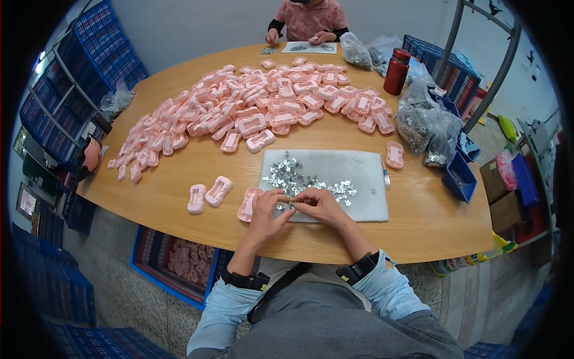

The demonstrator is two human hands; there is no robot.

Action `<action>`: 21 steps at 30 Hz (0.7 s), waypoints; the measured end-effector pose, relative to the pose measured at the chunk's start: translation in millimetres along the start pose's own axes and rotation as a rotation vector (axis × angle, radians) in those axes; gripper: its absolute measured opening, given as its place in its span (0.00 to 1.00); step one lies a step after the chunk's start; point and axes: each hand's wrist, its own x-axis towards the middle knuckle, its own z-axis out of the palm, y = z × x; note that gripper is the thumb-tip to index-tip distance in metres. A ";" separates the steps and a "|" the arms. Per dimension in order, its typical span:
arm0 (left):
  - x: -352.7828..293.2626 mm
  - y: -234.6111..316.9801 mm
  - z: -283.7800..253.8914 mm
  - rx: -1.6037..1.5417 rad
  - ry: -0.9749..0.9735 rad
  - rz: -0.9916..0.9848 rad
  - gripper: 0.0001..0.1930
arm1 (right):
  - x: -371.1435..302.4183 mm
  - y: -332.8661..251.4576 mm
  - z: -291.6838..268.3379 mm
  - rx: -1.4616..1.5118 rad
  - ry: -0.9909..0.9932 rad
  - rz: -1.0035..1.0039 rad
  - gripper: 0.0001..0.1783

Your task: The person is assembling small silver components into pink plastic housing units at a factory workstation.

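My left hand [269, 209] and my right hand [317, 205] meet over the near edge of a white foam sheet [368, 179]. Their fingertips pinch together around a small metal piece [292, 204], mostly hidden by the fingers. Many small silvery metal pieces [286, 173] lie scattered on the sheet just beyond my hands. Partly behind my left hand is a pink plastic shell [246, 206] with a recessed middle. Two more pink shells [219, 191] rest on the wooden table to the left.
A wide heap of pink shells [239, 107] spreads over the table [430, 221]. A pen [385, 170] lies right of the sheet. Bags of metal parts [418, 119], a red bottle [396, 72] and a blue bin [459, 178] stand at right. Across sits a person [308, 24] handling small parts.
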 end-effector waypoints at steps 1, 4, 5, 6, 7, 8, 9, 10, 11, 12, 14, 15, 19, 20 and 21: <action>-0.3 -1.3 -0.3 0.003 -0.009 0.010 0.14 | 0.1 1.1 -0.1 0.000 0.000 -0.001 0.08; -3.3 -6.2 0.7 -0.021 -0.017 0.008 0.14 | 0.3 2.8 1.3 0.004 -0.014 -0.001 0.08; -4.2 -7.1 1.2 -0.050 -0.019 -0.002 0.14 | 0.1 2.1 1.7 -0.009 -0.011 0.001 0.08; -4.7 -7.4 1.3 -0.051 -0.016 -0.003 0.14 | -0.1 1.7 2.1 -0.022 -0.007 0.002 0.08; -5.0 -7.4 1.4 -0.049 -0.017 0.002 0.14 | -0.2 1.7 2.5 -0.024 -0.009 0.003 0.08; -5.0 -7.0 1.7 -0.047 -0.016 0.007 0.14 | -0.2 1.5 2.5 -0.027 -0.006 0.007 0.08; -5.4 -6.4 2.0 -0.048 -0.014 0.006 0.14 | -0.2 1.3 2.5 -0.030 -0.002 0.012 0.08; -5.8 -5.5 2.3 -0.020 -0.013 0.000 0.14 | -0.4 1.5 2.6 -0.032 -0.004 0.012 0.08; -6.3 -5.2 2.5 0.009 -0.013 -0.007 0.14 | -0.5 2.2 3.2 -0.042 0.000 0.014 0.07; -6.7 -5.7 3.2 0.009 -0.011 -0.008 0.14 | -0.4 2.7 3.5 -0.053 0.004 0.016 0.07; -7.6 -6.8 4.8 0.028 -0.002 -0.003 0.15 | -0.6 2.3 3.3 -0.070 -0.001 0.022 0.07; -8.1 -6.6 5.2 0.028 -0.003 -0.004 0.15 | -0.7 2.2 3.2 -0.086 -0.003 0.028 0.06; -10.9 -9.3 8.3 0.100 0.023 0.013 0.14 | -0.8 4.9 5.2 -0.135 0.012 -0.028 0.06; -10.9 -9.9 9.4 0.118 0.030 0.022 0.14 | -1.0 4.2 5.1 -0.162 0.015 -0.041 0.05; -11.1 -9.8 10.0 0.118 0.029 0.023 0.14 | -1.1 3.9 5.1 -0.189 0.019 -0.054 0.05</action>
